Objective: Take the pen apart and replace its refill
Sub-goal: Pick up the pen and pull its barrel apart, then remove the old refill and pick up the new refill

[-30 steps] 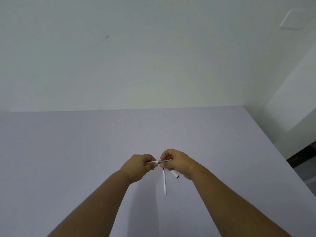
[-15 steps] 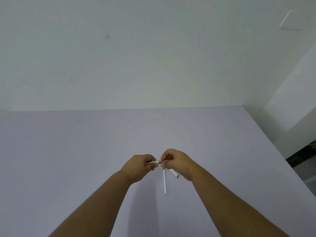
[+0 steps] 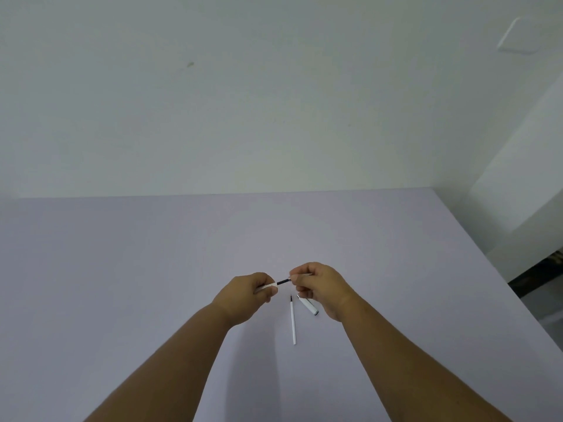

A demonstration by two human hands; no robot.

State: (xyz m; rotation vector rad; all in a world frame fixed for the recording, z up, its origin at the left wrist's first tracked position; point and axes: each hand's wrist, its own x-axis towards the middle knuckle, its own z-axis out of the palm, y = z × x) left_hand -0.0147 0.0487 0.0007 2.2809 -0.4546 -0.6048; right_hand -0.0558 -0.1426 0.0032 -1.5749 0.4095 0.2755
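Observation:
My left hand (image 3: pixel 245 296) grips the white pen barrel (image 3: pixel 268 286), mostly hidden in the fist. My right hand (image 3: pixel 320 287) pinches the pen's front section, and a dark refill (image 3: pixel 283 281) shows in the gap between barrel and fingers. On the lilac table (image 3: pixel 122 269) just below my hands lies a thin white spare refill (image 3: pixel 293 321), tip pointing away from me. Beside it, partly under my right hand, lies the white pen cap (image 3: pixel 308 306).
The table's far edge meets a white wall. Its right edge runs diagonally toward me, with a dark floor gap (image 3: pixel 542 269) beyond it. A wall switch plate (image 3: pixel 518 36) sits high at the upper right.
My hands have drawn apart a little. The front section has come away from the barrel, baring the dark refill between them. The spare refill and cap on the table have not moved.

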